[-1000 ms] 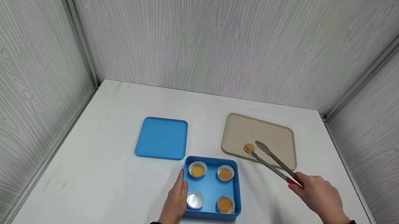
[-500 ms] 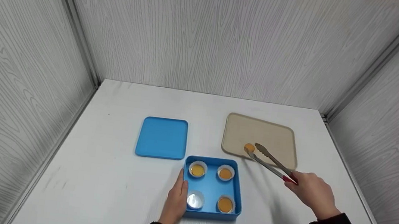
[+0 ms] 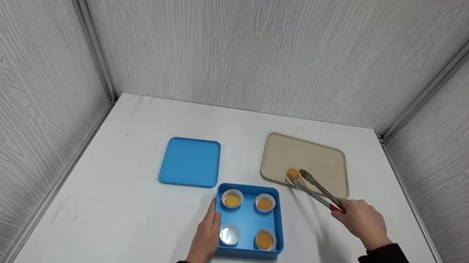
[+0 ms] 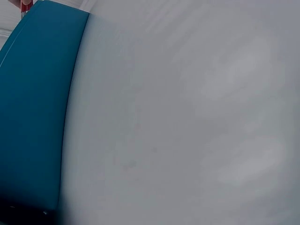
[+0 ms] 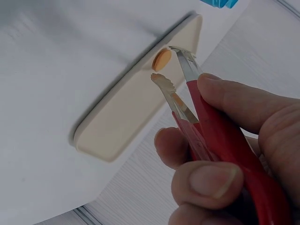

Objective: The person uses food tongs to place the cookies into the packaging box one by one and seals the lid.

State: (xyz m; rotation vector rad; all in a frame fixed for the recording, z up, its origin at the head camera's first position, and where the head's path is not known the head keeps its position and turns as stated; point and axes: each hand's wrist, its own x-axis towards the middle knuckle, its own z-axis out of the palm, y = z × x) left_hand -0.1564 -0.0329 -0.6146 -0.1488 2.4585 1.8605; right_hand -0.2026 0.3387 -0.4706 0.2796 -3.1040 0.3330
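My right hand (image 3: 362,220) grips red-handled metal tongs (image 3: 316,194). The tips of the tongs are apart, on either side of a small round orange-brown cookie (image 3: 293,173) near the front edge of a beige tray (image 3: 324,156). In the right wrist view the cookie (image 5: 162,60) looks like a thin disc, close to both tips. With fingers straight, my left hand (image 3: 205,236) rests along the left wall of a blue box (image 3: 246,221). White paper cups stand in its corners: three hold round yellow-orange pieces, while the front-left cup (image 3: 229,235) holds nothing visible.
A flat blue square lid (image 3: 190,162) lies on the white table (image 3: 120,206), behind and left of the box. Grey wood-grain panels (image 3: 253,41) enclose the table at the back and both sides.
My right hand has moved slightly left and forward, and the tongs' tips have come closer together around the cookie. The left hand and the box stay put.
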